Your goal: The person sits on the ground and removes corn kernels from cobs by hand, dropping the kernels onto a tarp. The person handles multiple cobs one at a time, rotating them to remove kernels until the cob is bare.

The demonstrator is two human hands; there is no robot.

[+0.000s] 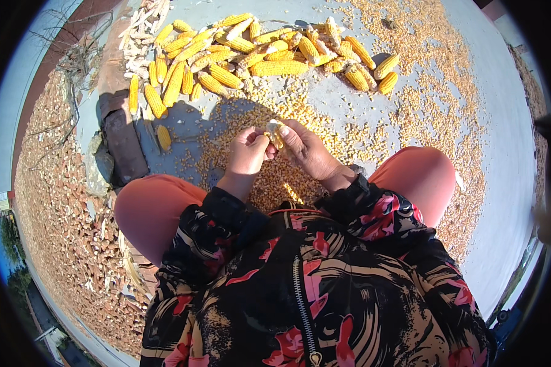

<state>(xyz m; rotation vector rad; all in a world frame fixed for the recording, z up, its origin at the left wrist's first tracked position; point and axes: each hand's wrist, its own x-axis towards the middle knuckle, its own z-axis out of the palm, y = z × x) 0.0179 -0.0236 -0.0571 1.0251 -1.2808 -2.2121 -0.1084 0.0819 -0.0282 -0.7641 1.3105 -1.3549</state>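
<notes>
My right hand [308,147] is closed around a mostly bare corn cob [274,133], its pale end pointing away from me. Against the cob's left side are the curled fingers and thumb of my left hand [251,149]; whether they grip it I cannot tell. Loose yellow corn kernels [266,176] lie in a heap below both hands, between my knees. Beyond the hands, many ears of yellow corn [279,68] are piled on the grey floor, some of them partly stripped.
Bare cobs [140,39] lie at the upper left, near flat bricks [125,147] and a rough stone [98,166]. Kernels [422,50] are spread over the floor on the right. A broad layer of brownish pieces [69,220] covers the left side.
</notes>
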